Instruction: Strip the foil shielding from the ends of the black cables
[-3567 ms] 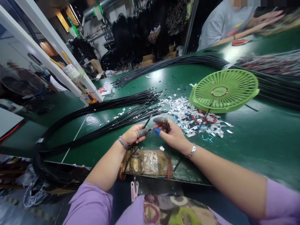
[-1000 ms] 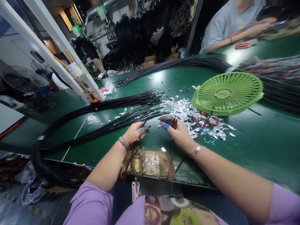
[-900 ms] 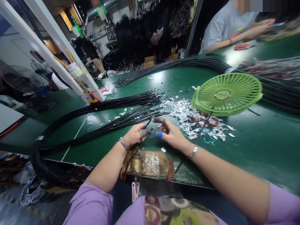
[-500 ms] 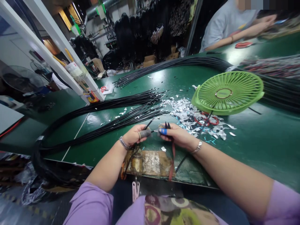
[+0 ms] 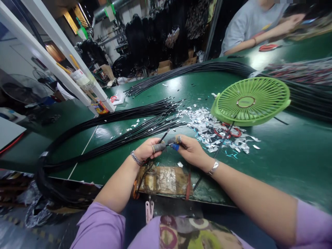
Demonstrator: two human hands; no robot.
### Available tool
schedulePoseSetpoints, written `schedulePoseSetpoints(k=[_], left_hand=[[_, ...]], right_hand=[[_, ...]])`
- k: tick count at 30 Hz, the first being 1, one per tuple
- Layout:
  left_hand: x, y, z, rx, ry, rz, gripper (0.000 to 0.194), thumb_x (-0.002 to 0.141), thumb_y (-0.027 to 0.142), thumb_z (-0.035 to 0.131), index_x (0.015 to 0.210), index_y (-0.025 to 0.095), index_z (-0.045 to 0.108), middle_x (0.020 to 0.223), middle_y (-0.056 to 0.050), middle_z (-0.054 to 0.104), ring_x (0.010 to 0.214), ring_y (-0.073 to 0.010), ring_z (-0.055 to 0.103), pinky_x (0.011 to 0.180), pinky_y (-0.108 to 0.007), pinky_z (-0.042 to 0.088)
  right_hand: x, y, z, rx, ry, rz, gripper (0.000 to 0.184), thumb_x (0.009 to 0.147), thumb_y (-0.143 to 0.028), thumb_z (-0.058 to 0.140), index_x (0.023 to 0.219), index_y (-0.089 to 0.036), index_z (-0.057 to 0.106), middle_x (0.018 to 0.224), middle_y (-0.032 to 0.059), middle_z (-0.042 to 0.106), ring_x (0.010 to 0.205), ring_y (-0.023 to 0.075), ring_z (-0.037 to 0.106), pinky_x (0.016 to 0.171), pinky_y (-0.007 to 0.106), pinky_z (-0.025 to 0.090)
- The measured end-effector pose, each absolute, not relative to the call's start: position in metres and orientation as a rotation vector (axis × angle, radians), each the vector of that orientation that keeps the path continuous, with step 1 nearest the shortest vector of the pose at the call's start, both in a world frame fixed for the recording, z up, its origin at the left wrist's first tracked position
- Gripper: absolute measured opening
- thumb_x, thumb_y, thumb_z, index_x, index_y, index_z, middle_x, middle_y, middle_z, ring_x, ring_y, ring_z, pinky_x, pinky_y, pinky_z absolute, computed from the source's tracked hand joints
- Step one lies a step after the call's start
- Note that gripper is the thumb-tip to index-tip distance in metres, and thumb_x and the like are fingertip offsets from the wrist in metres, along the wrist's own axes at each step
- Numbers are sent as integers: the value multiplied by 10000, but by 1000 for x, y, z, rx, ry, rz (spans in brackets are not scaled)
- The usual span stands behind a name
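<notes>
- Left hand (image 5: 145,151), grey covers on its digits: closed on a thin black cable (image 5: 164,136), pinched between thumb and fingers.
- Cable's upper end sticks out of the left grip, long axis slanting away from the body and to the right; a short dark end also pokes out toward the right hand.
- Right hand (image 5: 193,151), blue wrap on thumb, grey cover on forefinger: fingers bent in at that short end, just beside the left fingertips. Can't tell if it is gripping; contact hidden.
- Left hand is the nearer one, already on the cable.
- Nearer the body: brown board wrapped in clear tape (image 5: 168,180), metal cylinder (image 5: 150,182) at its left end, red strap (image 5: 188,186) at its right.
- Beyond the hands: long black cable bundle (image 5: 124,116), loose ends facing right.
- Right of those ends: white and silver scrap pile (image 5: 204,128), beside a round green plastic fan (image 5: 243,121).
- All on a green tabletop (image 5: 275,155).
</notes>
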State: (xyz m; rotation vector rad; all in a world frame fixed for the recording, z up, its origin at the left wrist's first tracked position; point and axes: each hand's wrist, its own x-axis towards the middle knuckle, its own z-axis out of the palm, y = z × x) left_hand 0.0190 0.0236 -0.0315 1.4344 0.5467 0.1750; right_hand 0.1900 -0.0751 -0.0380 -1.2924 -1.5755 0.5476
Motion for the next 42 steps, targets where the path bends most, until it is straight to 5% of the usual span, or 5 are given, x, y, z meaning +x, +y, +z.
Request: schedulePoseSetpoints(k=[10,22,30,37,42], left_hand=[[15,27,-31,1733,379,20,461,676,564,708,652,129,556,478,31,511,423,-63,421,436,-192,331],[10,28,-29,2201,350,296,324,830,437,566,693,145,593,561,20,539,534,-86,450,530,-198,344],[9,21,-27,2159,376,289,394,816,504,603,663,141,609,530,7,565,508,-95,481,516,-203,372],[-36,-7,17,2044,448,536,317,787,441,666,755,126,672,571,-7,599,486,-93,509,487,-201,398],[-121,-62,26,1774,775,860,302,773,424,699,738,127,656,494,9,566,393,-61,437,404,-173,337]], right_hand=[[194,-75,-37,-1188,-1275,1661,310,653,-416,693,594,-184,497,484,-63,442,412,50,313,390,199,222],[201,-67,-38,-1288,-1249,1682,499,672,-629,649,541,-161,537,356,-90,325,341,26,199,339,198,111],[187,-68,-47,-1148,-1144,1743,416,614,-503,733,587,-200,449,384,-98,377,334,20,214,329,176,134],[202,-61,-42,-1402,-1062,1416,387,647,-476,690,536,-205,437,398,-87,350,340,34,234,338,206,160],[202,-68,-38,-1492,-1483,1308,268,643,-432,690,699,-187,595,463,-81,406,410,65,306,400,219,224]])
